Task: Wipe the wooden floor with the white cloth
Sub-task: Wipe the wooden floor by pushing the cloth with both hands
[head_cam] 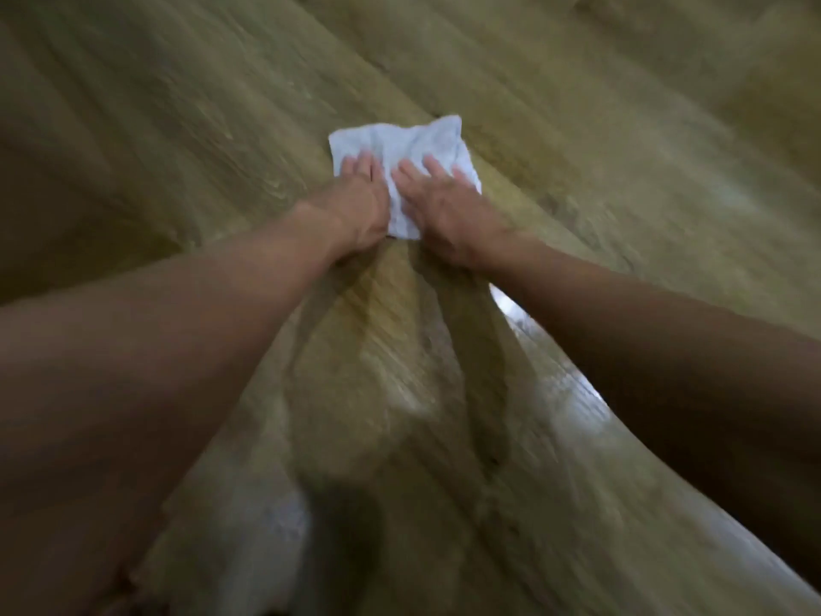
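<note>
A crumpled white cloth (402,146) lies flat on the wooden floor (599,180) ahead of me. My left hand (357,202) presses down on its left part, fingers spread over the fabric. My right hand (444,206) presses on its right part, also with fingers spread. Both arms reach forward from the bottom corners of the view. The near edge of the cloth shows between the two hands. The picture is blurred by motion.
Yellow-brown floorboards run diagonally across the whole view. A darker wet-looking streak (400,349) stretches from the cloth back toward me, with bright reflections (506,304) beside my right forearm.
</note>
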A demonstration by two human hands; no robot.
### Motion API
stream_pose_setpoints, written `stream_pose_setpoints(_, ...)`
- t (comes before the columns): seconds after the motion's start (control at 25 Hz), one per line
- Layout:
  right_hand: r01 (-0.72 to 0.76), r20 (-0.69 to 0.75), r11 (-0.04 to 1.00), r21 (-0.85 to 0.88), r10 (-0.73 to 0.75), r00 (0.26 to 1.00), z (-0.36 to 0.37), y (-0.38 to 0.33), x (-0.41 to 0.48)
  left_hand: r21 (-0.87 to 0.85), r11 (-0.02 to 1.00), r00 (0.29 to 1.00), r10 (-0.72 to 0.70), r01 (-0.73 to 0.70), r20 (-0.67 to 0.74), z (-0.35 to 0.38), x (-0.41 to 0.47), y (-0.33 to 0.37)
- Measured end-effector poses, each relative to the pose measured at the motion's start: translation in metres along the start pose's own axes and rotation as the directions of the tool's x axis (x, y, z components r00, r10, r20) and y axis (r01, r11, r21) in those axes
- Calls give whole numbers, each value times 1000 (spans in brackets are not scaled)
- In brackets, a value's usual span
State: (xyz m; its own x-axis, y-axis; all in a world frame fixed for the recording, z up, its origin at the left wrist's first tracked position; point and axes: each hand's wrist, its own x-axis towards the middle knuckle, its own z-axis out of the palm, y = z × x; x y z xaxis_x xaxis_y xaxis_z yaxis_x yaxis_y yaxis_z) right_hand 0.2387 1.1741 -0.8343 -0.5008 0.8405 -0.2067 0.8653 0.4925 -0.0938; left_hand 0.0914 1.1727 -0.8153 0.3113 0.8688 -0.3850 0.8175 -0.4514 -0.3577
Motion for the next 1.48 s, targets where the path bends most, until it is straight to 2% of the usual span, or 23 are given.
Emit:
stream_pose_setpoints(0.12,-62,-67,987,145,72,995,15,-6,-66,-84,995,998,53,-54,-18,-3,-19,27)
stream_pose_setpoints(0.2,-141,-139,964,225,175,975,34,-20,-145,-127,973,980,184,-192,-70,3,-62,74)
stream_pose_setpoints(0.28,-145,-193,961,235,193,962,53,-33,-214,-53,937,932,337,-346,-129,9,-104,116)
stream_pose_setpoints(0.36,-99,-194,982,158,129,973,62,-25,-246,-26,924,914,372,-381,-162,7,-127,138)
stream_pose_setpoints(0.48,-29,-126,991,131,46,991,51,22,-227,44,932,923,361,-359,-132,-23,-107,135)
stream_pose_setpoints(0.64,-205,-86,945,257,233,969,33,67,-177,185,912,929,369,-365,18,-78,-33,126)
stream_pose_setpoints(0.68,-237,-85,933,272,268,960,33,64,-177,177,913,930,364,-368,55,-87,-31,126)
stream_pose_setpoints(0.76,-287,-87,917,275,321,943,41,45,-204,45,934,935,354,-355,37,-86,-46,135)
stream_pose_setpoints(0.8,-312,-104,909,276,351,930,48,30,-230,19,921,921,389,-388,-8,-76,-63,147)
stream_pose_setpoints(0.88,-340,-145,903,264,385,911,67,-8,-296,25,839,832,543,-544,-114,-46,-110,177)
stream_pose_setpoints(1.0,-360,-84,900,246,390,917,81,-49,-362,59,735,716,673,-676,-184,-18,-148,202)
stream_pose_setpoints(1.08,-366,-32,909,202,379,925,77,-32,-354,40,756,737,648,-654,-192,-22,-137,202)
stream_pose_setpoints(1.16,-381,20,906,184,384,923,69,-1,-328,35,818,799,569,-574,-196,-36,-115,193)
stream_pose_setpoints(1.24,-378,60,893,244,375,925,61,35,-294,-19,882,870,461,-471,-177,-48,-93,188)
stream_pose_setpoints(1.32,-374,60,894,249,371,927,59,56,-271,-57,911,910,403,-409,-91,-57,-78,185)
stream_pose_setpoints(1.4,-374,37,887,272,379,925,59,55,-272,-59,910,912,409,-411,-34,-61,-75,187)
stream_pose_setpoints(1.48,-389,7,873,293,405,914,65,34,-300,-77,875,878,477,-478,-30,-61,-91,191)
